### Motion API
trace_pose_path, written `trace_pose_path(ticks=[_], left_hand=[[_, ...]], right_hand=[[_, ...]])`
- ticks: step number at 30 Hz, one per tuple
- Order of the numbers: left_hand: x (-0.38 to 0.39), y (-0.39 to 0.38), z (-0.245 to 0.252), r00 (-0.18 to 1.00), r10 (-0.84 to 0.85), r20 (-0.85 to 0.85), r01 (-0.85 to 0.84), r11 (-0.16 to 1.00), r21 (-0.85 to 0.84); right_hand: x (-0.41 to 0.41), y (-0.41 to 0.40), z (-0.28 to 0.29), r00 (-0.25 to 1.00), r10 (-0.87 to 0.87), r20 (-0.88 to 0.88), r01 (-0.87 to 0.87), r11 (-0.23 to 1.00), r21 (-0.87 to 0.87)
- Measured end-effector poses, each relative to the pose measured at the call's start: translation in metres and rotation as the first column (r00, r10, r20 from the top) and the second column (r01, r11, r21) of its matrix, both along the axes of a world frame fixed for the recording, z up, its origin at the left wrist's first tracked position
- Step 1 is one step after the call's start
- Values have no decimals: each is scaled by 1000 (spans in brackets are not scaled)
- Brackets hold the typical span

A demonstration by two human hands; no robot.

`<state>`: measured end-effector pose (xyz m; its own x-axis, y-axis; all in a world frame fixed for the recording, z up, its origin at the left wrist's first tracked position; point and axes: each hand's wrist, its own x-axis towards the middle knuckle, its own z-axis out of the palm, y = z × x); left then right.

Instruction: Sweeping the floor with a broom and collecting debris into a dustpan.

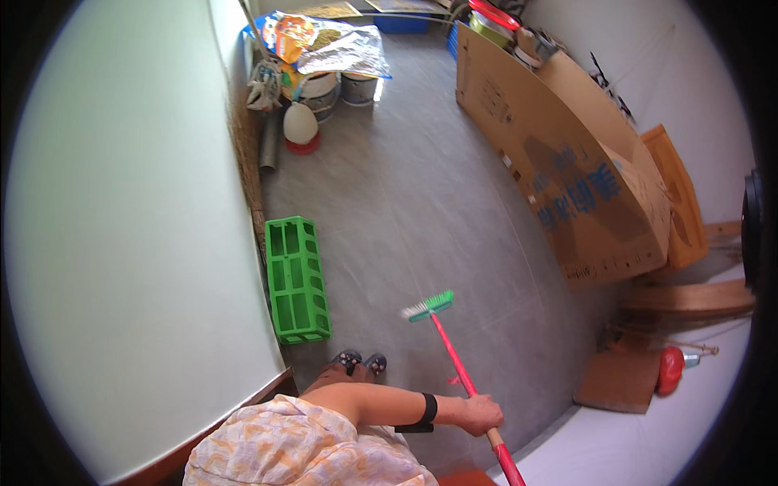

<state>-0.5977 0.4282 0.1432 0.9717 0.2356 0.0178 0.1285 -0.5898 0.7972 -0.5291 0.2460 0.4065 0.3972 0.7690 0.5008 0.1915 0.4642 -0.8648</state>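
My left hand (pixel 483 414) is closed around the handle of a push broom, with a black band around the wrist. The red handle (pixel 456 358) slants down to the right and shows bare wood just beyond my hand. The broom head (pixel 430 307), with green and white bristles, is at the floor (pixel 389 243), ahead and to the right of my feet (pixel 361 361). A scrap of red material hangs on the handle. My right hand is out of view.
A green plastic crate-like feeder (pixel 298 279) lies along the left wall. Beyond it stand a poultry drinker (pixel 301 124), a grey pipe (pixel 268 143) and buckets (pixel 358 88) under a foil bag (pixel 340 45). A large cardboard box (pixel 547 164) lines the right; wooden boards (pixel 687 301) lie nearer.
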Motion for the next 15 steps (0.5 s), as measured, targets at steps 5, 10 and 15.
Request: trace_pose_path(ticks=[5,10,15], left_hand=[[-44,84,-17,932,247,-264,-202,961,187],[-116,166,-23,813,536,-226,-455,828,329],[-205,255,-56,610,730,-307,-613,681,400]], right_hand=[[30,41,-51,987,89,-132,-94,995,-38],[18,139,-75,987,158,-23,-160,976,-146],[-29,261,-98,925,376,-61,-381,908,-172]])
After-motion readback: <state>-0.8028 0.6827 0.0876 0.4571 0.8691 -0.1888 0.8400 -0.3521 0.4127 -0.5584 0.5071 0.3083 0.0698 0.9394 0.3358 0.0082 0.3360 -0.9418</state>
